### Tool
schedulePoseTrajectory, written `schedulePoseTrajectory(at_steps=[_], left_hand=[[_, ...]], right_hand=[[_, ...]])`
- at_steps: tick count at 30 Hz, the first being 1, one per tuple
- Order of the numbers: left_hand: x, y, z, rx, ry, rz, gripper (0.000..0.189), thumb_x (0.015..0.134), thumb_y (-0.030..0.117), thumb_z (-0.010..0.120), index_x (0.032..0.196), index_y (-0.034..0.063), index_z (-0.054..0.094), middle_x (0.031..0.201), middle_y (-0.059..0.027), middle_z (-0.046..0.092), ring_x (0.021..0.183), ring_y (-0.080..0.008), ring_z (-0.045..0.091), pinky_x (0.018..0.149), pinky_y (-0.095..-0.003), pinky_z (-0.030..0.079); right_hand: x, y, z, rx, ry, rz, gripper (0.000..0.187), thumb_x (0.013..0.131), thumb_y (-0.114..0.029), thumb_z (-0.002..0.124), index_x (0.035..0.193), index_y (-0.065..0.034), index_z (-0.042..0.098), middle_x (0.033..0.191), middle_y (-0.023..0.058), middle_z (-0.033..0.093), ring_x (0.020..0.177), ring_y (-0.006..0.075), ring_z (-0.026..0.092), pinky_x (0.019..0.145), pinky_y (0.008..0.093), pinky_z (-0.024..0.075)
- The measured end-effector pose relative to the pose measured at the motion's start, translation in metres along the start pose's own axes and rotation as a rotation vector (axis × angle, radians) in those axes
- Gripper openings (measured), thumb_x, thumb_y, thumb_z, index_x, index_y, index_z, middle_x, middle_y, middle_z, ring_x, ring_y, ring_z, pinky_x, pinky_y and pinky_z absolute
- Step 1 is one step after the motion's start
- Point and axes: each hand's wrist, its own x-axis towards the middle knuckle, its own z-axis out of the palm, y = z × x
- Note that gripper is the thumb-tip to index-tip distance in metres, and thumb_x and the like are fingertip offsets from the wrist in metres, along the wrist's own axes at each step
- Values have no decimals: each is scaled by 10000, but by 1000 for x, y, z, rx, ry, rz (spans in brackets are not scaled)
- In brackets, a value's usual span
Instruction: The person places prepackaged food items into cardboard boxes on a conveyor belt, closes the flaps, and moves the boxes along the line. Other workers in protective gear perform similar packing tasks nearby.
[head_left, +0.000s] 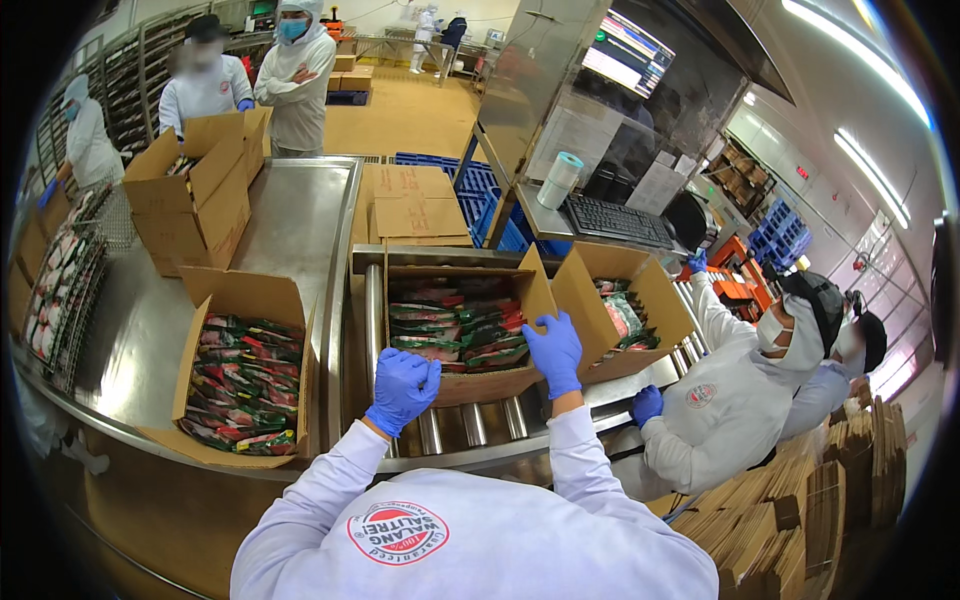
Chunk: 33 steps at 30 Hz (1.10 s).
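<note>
In front of me an open cardboard box (480, 391) filled with rows of green and red plastic packs (457, 322) rests on a roller conveyor (474, 425). My left hand (403, 390), in a blue glove, is at the box's near left corner with its fingers curled; what they grip is unclear. My right hand (553, 352), also gloved, lies over the near right corner and the right flap, fingers bent. A second open box of packs (244, 386) stands to the left on the steel table, and a third (626, 315) sits to the right on the conveyor.
A steel table (300, 217) carries tall boxes (187, 195) and wire racks of packs (67, 292) at left. Beyond the conveyor are closed cartons (420, 206), a keyboard (619, 221) and a label roll (561, 180). Co-workers stand close at right and across the table; folded cartons are stacked lower right.
</note>
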Motion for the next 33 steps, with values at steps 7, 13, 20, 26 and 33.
schedulePoseTrajectory(at_steps=[7,13,20,26,33], left_hand=[[1,1,0,-41,96,5,279,810,103,668,565,106,535,557,-46,511,526,-232,504,603,-373,365],[-4,-2,4,-79,146,-38,300,828,153,666,569,123,516,565,-31,494,541,-209,507,618,-350,380],[-6,-5,9,-93,210,-36,305,818,165,675,562,128,514,551,-24,459,529,-190,489,591,-333,381],[-9,-8,10,-90,207,-27,305,820,170,675,566,129,512,553,-28,455,540,-193,487,612,-327,381],[-10,-10,12,-122,197,-16,309,818,163,674,564,134,501,558,-27,454,543,-193,483,617,-328,379]], right_hand=[[3,3,1,-36,-14,-26,363,781,-400,729,945,-78,694,1185,177,581,1061,338,596,885,410,489],[4,12,7,-9,28,-55,289,783,-345,736,899,-81,719,1251,258,563,1191,389,535,992,417,428],[6,6,2,-13,-14,-43,268,782,-320,738,899,-78,735,1284,280,552,1224,394,519,1026,410,410],[10,12,6,-57,-15,-25,283,780,-324,731,905,-70,740,1283,284,551,1222,400,520,1026,407,412],[10,12,7,-71,-11,-30,284,779,-319,727,908,-66,738,1257,282,563,1228,397,512,1026,406,409]])
